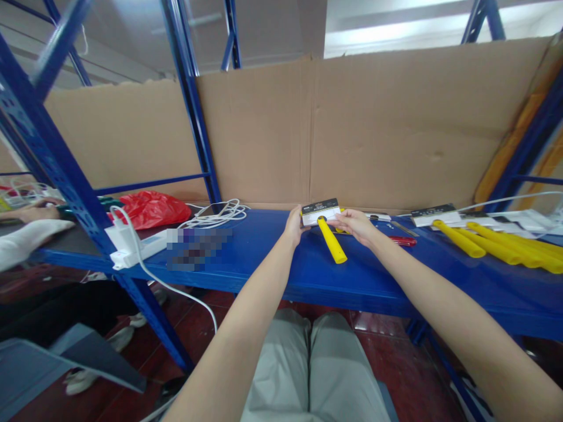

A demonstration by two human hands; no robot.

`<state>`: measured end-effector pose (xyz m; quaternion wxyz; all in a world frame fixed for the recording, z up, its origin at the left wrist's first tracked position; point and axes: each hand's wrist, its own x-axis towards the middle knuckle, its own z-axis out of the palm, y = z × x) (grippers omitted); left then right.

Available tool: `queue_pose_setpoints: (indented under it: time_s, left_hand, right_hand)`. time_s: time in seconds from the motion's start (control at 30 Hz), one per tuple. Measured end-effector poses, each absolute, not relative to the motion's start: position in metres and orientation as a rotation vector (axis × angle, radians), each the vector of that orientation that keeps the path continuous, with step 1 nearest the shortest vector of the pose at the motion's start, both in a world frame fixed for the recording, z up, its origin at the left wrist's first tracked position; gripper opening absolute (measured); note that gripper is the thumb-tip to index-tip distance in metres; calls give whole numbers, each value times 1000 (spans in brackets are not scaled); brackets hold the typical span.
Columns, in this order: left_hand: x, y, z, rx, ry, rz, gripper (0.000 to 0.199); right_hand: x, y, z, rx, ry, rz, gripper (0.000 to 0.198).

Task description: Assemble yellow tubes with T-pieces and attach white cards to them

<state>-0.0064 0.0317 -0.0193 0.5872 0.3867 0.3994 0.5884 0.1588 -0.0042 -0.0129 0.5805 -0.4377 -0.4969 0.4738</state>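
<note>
Just above the blue shelf top, both my hands hold a yellow-handled tool (332, 241) whose wide head is covered by a black-and-white card sleeve. At the sleeve's left end is my left hand (294, 226), closed on it. My right hand (354, 225) grips the right end with its fingertips. The yellow handle slants down toward me. What lies inside the sleeve is hidden. Behind my right fingers another yellow piece (340, 229) shows in part. A red-handled tool (403, 241) lies to the right of my right hand.
Several similar yellow-handled tools (497, 249) lie at the right of the blue shelf (264, 258). On the left are a white power strip (141, 249), coiled white cable (220, 214) and a red plastic bag (153, 209). Cardboard (373, 129) stands behind. Another person's hand (39, 211) is at far left.
</note>
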Motion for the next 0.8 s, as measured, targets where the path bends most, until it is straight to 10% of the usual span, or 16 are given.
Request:
queue_pose_setpoints:
  time_s: [0.37, 0.8]
  left_hand:
    - [-6, 33, -25, 1061, 1001, 1353, 11]
    - [-6, 28, -25, 1012, 895, 1244, 41]
  right_hand:
    - [161, -4, -12, -1009, -1154, 1087, 25]
    - [161, -4, -11, -965, -1121, 1077, 29]
